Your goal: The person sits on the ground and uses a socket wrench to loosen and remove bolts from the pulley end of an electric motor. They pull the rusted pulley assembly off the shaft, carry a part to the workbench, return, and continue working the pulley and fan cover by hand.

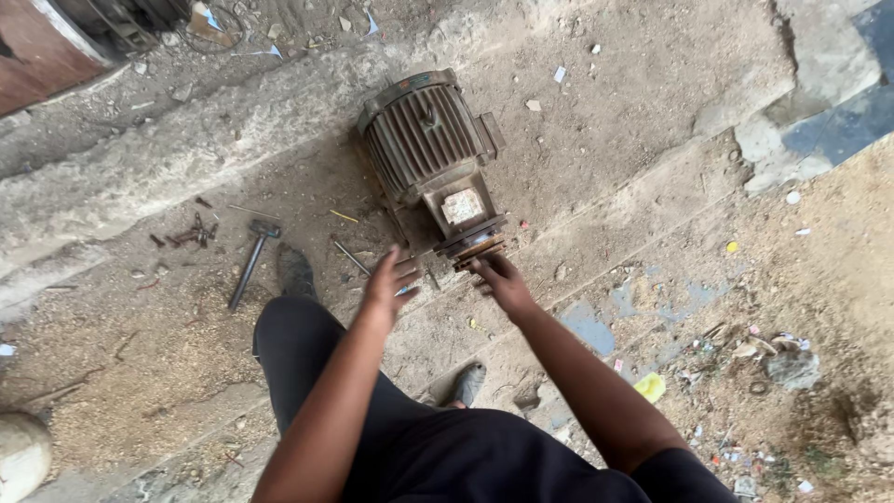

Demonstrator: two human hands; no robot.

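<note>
Motor (430, 154), finned cast metal, lies on its side on the dusty concrete floor (652, 112); it looks heavy, stiff and grimy, best gripped at the flanged shaft end (475, 244). Right hand (503, 279) touches that end, fingers loosely curled. Left hand (391, 282) hovers beside it, fingers spread. Hammer (250, 263) lies apart.
</note>
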